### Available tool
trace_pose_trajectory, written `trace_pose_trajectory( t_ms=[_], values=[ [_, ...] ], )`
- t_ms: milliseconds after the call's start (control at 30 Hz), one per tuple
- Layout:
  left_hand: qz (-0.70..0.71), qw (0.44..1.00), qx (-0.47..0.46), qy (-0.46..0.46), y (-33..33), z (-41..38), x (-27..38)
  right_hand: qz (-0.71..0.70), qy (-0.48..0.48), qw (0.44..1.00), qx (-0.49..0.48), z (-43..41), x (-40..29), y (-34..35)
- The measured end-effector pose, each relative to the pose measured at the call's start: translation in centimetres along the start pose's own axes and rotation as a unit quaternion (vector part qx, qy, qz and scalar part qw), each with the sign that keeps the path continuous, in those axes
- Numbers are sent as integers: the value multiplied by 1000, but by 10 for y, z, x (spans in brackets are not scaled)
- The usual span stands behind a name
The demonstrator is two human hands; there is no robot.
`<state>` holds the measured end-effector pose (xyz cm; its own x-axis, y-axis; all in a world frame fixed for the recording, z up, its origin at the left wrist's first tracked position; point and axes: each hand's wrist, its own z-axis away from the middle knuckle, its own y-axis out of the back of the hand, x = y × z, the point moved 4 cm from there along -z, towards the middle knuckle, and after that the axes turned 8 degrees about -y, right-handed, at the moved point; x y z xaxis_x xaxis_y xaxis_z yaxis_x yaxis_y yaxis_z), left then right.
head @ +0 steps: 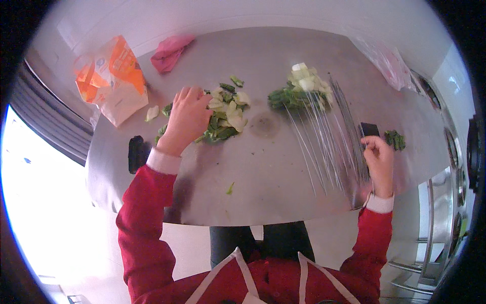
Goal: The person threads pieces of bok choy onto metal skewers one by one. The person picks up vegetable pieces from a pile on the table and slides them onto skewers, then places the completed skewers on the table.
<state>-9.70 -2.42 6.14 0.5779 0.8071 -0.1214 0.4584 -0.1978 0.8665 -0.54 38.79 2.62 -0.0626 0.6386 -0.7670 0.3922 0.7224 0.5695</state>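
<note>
My left hand reaches over the left part of a loose pile of leafy greens with pale stalks. Its fingertips touch the leaves, and whether they grip one is hidden. My right hand pinches a thin metal skewer between thumb and forefinger; the skewer runs along the palm toward the wrist. Just left of that hand lies a row of bare-looking skewers. Further left, several skewers fan out, their far ends in a bunch of threaded greens with white stalk pieces.
An orange and white bag stands at the left, near a pink cloth or bag. A black object lies by my left forearm. Beyond my right hand are a dark block and a small greens bundle. Clear plastic lies behind.
</note>
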Motion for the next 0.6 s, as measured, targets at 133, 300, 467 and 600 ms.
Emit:
trace_pose_trajectory(
  t_ms=[133, 300, 467, 600],
  values=[
    [-112, 990, -82, -16, -25, -13, -9, -268, -155, 940, -141, 58, -42, -24],
    [-169, 976, -133, -41, -38, -26, -19, -448, -125, 823, -326, 112, -51, -69],
    [-101, 994, 14, -36, -29, -17, -23, -419, -132, 826, -353, 127, -54, -90],
    [63, 991, 114, 37, -3, -3, -4, -402, -136, 839, -340, 123, -57, -94]
  ],
)
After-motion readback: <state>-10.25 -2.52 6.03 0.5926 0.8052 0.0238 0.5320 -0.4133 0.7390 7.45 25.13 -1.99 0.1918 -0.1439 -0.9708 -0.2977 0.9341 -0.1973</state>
